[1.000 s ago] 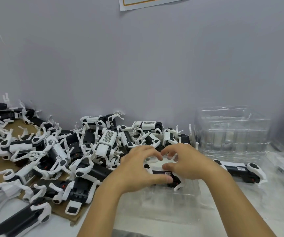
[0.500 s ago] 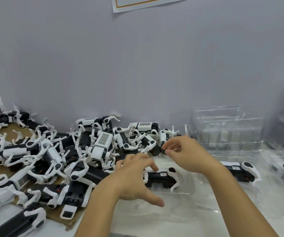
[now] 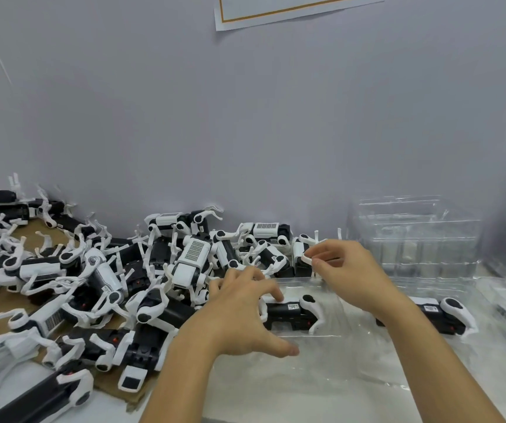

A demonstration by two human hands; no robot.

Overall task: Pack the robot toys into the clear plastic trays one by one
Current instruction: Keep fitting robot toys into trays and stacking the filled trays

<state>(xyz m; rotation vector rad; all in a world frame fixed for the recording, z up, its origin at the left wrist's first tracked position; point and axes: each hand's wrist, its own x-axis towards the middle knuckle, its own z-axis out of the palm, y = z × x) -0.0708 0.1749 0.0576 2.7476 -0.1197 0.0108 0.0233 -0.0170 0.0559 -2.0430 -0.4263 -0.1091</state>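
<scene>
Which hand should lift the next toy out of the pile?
Right. The right hand already pinches a black-and-white robot toy at the pile's edge; the left hand rests on the toy lying in the clear plastic tray.

Toy pile (image 3: 99, 285) lies left of tray (image 3: 322, 355); tray stack (image 3: 413, 239) behind, right.

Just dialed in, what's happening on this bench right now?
A person is packing robot toys into clear trays. The left hand rests with spread fingers on a toy already lying in the front tray. The right hand pinches the white leg of the next toy at the edge of the pile. Another packed toy lies to the right, before a stack of empty trays.
</scene>
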